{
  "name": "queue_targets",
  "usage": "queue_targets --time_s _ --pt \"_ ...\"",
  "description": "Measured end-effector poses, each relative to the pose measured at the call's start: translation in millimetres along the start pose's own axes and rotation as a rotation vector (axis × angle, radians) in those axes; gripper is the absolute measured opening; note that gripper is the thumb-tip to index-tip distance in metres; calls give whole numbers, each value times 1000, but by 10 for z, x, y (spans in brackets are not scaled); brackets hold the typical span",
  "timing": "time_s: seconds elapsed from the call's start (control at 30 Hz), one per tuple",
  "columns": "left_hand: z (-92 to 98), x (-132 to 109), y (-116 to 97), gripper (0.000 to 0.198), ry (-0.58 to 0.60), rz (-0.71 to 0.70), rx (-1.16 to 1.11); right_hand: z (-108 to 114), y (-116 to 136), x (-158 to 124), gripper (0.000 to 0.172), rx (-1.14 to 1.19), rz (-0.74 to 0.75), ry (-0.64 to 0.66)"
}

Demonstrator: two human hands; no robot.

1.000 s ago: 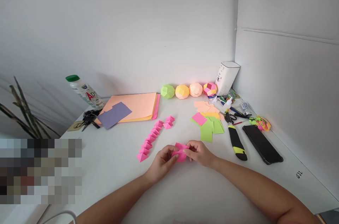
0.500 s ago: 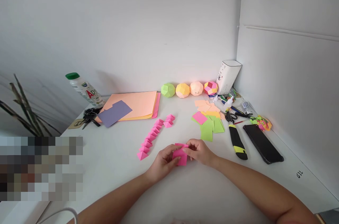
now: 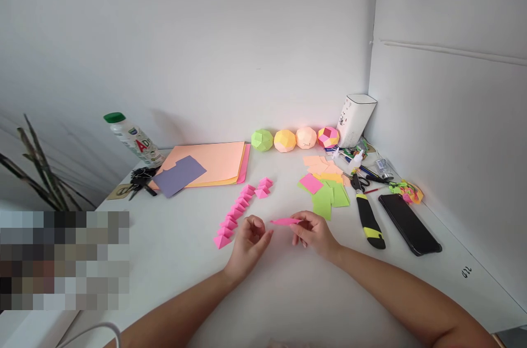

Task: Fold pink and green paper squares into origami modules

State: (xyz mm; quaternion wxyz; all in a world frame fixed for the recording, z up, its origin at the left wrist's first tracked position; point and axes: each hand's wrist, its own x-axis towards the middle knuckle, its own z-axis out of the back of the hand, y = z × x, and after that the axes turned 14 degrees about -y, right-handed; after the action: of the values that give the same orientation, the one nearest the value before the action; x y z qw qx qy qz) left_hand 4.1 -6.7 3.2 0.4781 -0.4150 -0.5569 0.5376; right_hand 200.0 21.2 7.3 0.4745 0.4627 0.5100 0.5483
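A pink paper piece (image 3: pixel 285 222) is pinched in my right hand (image 3: pixel 315 233) and shows nearly edge-on as a thin strip. My left hand (image 3: pixel 250 242) is just left of the paper, apart from it, fingers curled with a gap between thumb and fingers and nothing in them. Left of and beyond my hands, folded pink paper pieces (image 3: pixel 234 216) lie in a slanting row, with a shorter row of the same (image 3: pixel 263 189) beside its far end. Green paper squares (image 3: pixel 322 206), a pink square (image 3: pixel 310 184) and peach ones (image 3: pixel 329 166) lie past my right hand.
Faceted paper balls (image 3: pixel 284 140) line the wall. A black and yellow utility knife (image 3: pixel 369 219), scissors (image 3: pixel 359 180) and a phone (image 3: pixel 409 224) are at right. At left are coloured sheets (image 3: pixel 209 158), purple paper (image 3: pixel 179 177), keys (image 3: pixel 142 179) and a bottle (image 3: pixel 134 139).
My left hand has let go of the pink paper and moved slightly left. The paper has turned from showing its flat face to nearly edge-on, held by my right hand alone.
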Motion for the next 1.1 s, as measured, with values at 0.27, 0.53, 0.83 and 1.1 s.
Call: queue_targets --time_s 0.27,0.53,0.83,1.1 --pt "42 37 -151 39 324 22 97 -20 9 -38 13 -170 521 -34" --pt "-2 47 -92 38 236 159 125 -26 -50 -23 7 -202 658 115" --pt "-12 49 -105 35 261 139 118 -43 -5 -14 18 -168 587 145" --pt "-19 61 -102 37 265 187 84 -38 -105 -29 27 -258 592 139"
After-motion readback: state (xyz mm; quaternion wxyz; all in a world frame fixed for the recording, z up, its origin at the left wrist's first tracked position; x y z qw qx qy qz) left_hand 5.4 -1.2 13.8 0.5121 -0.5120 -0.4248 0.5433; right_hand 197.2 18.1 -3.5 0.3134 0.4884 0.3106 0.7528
